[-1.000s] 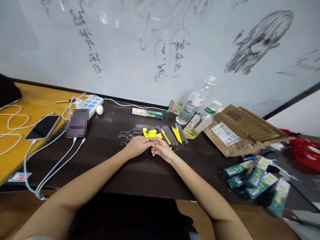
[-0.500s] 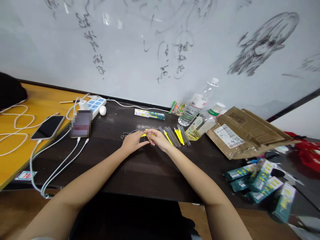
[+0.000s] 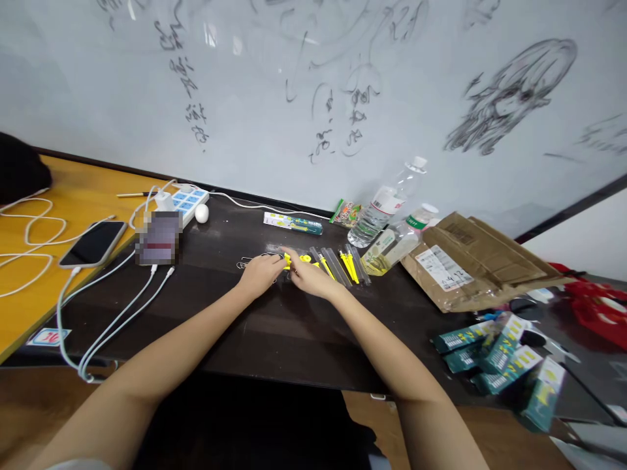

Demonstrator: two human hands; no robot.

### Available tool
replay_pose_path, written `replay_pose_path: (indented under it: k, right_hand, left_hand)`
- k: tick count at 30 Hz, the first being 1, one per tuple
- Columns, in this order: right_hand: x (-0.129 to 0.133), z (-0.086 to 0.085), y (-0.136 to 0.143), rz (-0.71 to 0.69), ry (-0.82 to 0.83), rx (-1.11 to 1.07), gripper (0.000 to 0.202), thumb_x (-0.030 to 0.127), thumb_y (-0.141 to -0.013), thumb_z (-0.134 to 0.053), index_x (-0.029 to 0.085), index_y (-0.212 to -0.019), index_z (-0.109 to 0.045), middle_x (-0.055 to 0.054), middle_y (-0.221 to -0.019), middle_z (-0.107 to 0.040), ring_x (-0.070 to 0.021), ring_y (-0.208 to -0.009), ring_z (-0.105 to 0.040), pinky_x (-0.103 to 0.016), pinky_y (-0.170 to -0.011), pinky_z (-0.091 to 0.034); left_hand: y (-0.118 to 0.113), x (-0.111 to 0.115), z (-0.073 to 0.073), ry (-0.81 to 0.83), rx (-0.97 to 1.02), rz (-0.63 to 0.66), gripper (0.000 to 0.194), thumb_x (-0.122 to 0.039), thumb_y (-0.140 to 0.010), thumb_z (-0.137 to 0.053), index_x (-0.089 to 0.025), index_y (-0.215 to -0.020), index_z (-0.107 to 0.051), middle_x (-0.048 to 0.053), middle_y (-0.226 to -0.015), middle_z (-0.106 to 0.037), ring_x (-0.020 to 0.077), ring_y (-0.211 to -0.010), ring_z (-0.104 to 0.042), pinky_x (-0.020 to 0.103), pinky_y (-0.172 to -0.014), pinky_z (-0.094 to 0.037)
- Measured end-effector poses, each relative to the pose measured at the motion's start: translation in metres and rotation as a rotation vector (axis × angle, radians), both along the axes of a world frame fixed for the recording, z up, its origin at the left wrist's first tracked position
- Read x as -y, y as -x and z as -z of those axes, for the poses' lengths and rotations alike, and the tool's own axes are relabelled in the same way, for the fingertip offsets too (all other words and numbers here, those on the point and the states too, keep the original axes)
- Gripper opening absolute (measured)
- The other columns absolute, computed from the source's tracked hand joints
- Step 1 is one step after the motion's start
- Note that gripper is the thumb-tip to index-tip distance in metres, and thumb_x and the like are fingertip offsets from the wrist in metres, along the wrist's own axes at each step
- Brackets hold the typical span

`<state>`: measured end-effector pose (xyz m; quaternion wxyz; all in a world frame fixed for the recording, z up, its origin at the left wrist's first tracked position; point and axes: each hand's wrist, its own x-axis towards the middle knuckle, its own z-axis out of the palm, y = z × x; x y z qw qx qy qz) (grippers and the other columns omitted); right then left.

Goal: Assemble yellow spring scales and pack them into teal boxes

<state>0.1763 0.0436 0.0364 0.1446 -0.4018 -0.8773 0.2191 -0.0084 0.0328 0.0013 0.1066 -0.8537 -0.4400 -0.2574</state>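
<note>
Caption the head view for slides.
Left hand and right hand close together at yellow pieces beside clear tubes on a dark table.

Is a dark table (image 3: 274,352), carrying bent wires (image 3: 243,263), yellow pieces (image 3: 304,258), clear tubes (image 3: 334,266), two bottles (image 3: 375,219), a cardboard parcel (image 3: 470,254) and small boxes (image 3: 504,346). Adjoins, at left, a yellow table (image 3: 83,196) bearing a phone (image 3: 93,245).

Tubes (image 3: 337,267) on desk (image 3: 274,339), left of bottles (image 3: 385,202); carton (image 3: 470,251) right of bottles; small boxes (image 3: 504,346) before carton.
</note>
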Motion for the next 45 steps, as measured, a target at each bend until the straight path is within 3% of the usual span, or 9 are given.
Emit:
replay_pose_path:
  k: [5, 8, 10, 12, 14, 19, 24, 38, 45]
  right_hand:
    - [0.011, 0.003, 0.001, -0.017, 0.014, 0.087, 0.075, 0.008, -0.074, -0.046, 0.018, -0.144, -0.021, 0.003, -0.066, -0.05, -0.0136, -0.057, -0.043, -0.025, -0.06, -0.031]
    - [0.013, 0.009, -0.013, 0.032, 0.05, -0.023, 0.062, 0.009, -0.076, -0.044, 0.018, -0.136, -0.032, 0.005, -0.065, -0.047, -0.0132, -0.058, -0.044, -0.025, -0.061, -0.032]
    - [0.014, 0.015, -0.025, 0.031, 0.109, -0.133, 0.044, 0.012, -0.077, -0.043, 0.018, -0.12, -0.042, 0.006, -0.065, -0.045, -0.0133, -0.06, -0.044, -0.025, -0.063, -0.034]
    - [0.017, 0.024, -0.036, 0.038, 0.165, -0.249, 0.026, 0.013, -0.078, -0.041, 0.019, -0.102, -0.047, 0.006, -0.066, -0.043, -0.0133, -0.062, -0.044, -0.026, -0.065, -0.035]
    - [0.021, 0.035, -0.044, 0.091, 0.196, -0.35, 0.015, 0.015, -0.078, -0.041, 0.02, -0.092, -0.046, 0.005, -0.068, -0.043, -0.0133, -0.065, -0.045, -0.027, -0.067, -0.036]
    - [0.026, 0.053, -0.052, 0.241, 0.21, -0.563, 0.009, 0.023, -0.079, -0.047, 0.02, -0.088, -0.046, 0.004, -0.07, -0.045, -0.0129, -0.064, -0.046, -0.027, -0.065, -0.037]
    - [0.029, 0.05, -0.045, 0.258, 0.271, -0.615, 0.012, 0.03, -0.079, -0.054, 0.02, -0.084, -0.051, 0.005, -0.062, -0.045, -0.0119, -0.057, -0.044, -0.026, -0.06, -0.035]
    - [0.036, 0.05, -0.04, 0.245, 0.314, -0.655, 0.016, 0.035, -0.081, -0.056, 0.02, -0.085, -0.052, 0.006, -0.059, -0.041, -0.0104, -0.053, -0.04, -0.024, -0.053, -0.034]
    - [0.036, 0.044, -0.043, 0.299, 0.653, -0.77, 0.016, 0.027, -0.072, -0.056, 0.022, -0.083, -0.046, 0.009, -0.064, -0.041, -0.0028, -0.039, -0.022, -0.017, -0.035, -0.016]
  left_hand:
    - [0.002, -0.002, 0.001, -0.016, -0.05, -0.058, 0.012, -0.017, -0.09, -0.05, -0.017, -0.091, -0.063, 0.006, -0.082, -0.063, 0.0198, -0.079, -0.06, 0.03, -0.064, -0.037]
    - [0.002, -0.001, -0.001, 0.027, -0.058, -0.118, 0.014, -0.024, -0.088, -0.056, -0.017, -0.099, -0.062, 0.008, -0.084, -0.065, 0.0221, -0.079, -0.06, 0.031, -0.065, -0.036]
    - [-0.002, 0.003, -0.004, 0.022, -0.024, -0.104, 0.032, -0.033, -0.087, -0.058, -0.017, -0.115, -0.056, 0.009, -0.089, -0.066, 0.0237, -0.082, -0.06, 0.032, -0.067, -0.036]
    - [-0.009, 0.01, -0.006, -0.003, -0.021, -0.061, 0.038, -0.038, -0.087, -0.056, -0.015, -0.118, -0.053, 0.01, -0.093, -0.066, 0.0242, -0.084, -0.059, 0.033, -0.071, -0.037]
    - [-0.02, 0.019, -0.006, -0.018, -0.074, 0.027, 0.023, -0.032, -0.09, -0.05, -0.015, -0.102, -0.058, 0.009, -0.087, -0.066, 0.023, -0.083, -0.058, 0.033, -0.071, -0.036]
    - [-0.04, 0.033, 0.002, -0.073, -0.204, 0.234, 0.021, -0.023, -0.096, -0.041, -0.016, -0.086, -0.058, 0.005, -0.076, -0.062, 0.0181, -0.075, -0.056, 0.031, -0.067, -0.033]
    - [-0.039, 0.033, 0.006, -0.065, -0.264, 0.328, 0.016, -0.019, -0.093, -0.047, -0.02, -0.096, -0.063, 0.003, -0.081, -0.063, 0.0161, -0.076, -0.055, 0.031, -0.069, -0.034]
    - [-0.041, 0.035, 0.011, -0.066, -0.232, 0.328, 0.018, -0.016, -0.094, -0.044, -0.014, -0.094, -0.062, 0.005, -0.084, -0.064, 0.0181, -0.079, -0.055, 0.032, -0.074, -0.037]
    - [-0.039, 0.031, 0.012, 0.005, -0.221, 0.282, 0.017, -0.022, -0.095, -0.044, -0.016, -0.095, -0.06, 0.004, -0.082, -0.063, 0.016, -0.076, -0.058, 0.03, -0.068, -0.035]
